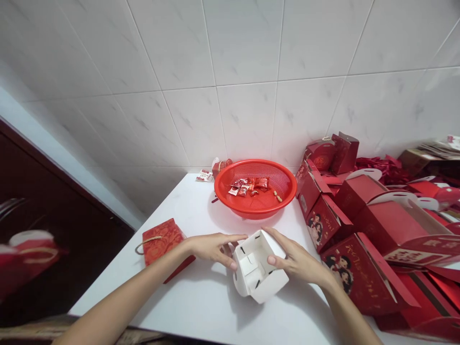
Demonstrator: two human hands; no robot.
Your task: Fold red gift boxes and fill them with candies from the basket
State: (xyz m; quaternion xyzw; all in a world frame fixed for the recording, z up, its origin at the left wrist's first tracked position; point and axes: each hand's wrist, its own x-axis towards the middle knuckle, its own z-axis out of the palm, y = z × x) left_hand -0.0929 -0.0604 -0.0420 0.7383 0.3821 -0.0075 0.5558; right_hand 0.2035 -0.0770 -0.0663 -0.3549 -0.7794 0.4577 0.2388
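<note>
Between my hands, over the white table [201, 306], is a small folded paper gift box [268, 285] with its top flaps open. Its white inside faces up, and dark slots show in its walls. My left hand [217, 249] grips the left side, thumb near the rim. On the right wall, my right hand [300, 258] has its thumb over the edge and its fingers outside, partly hidden. A red patterned gift box [163, 242] with a cord handle lies by my left forearm. Beyond the held box stands a red plastic basket [257, 211] with wrapped candies [247, 186] and peanuts [278, 196].
Many red gift boxes [366, 268] are piled along the right side, some with printed figures. Candy packets [204, 176] lie behind the basket at the left. A tiled wall [247, 115] closes off the back. Red boxes [30, 258] appear blurred at far left.
</note>
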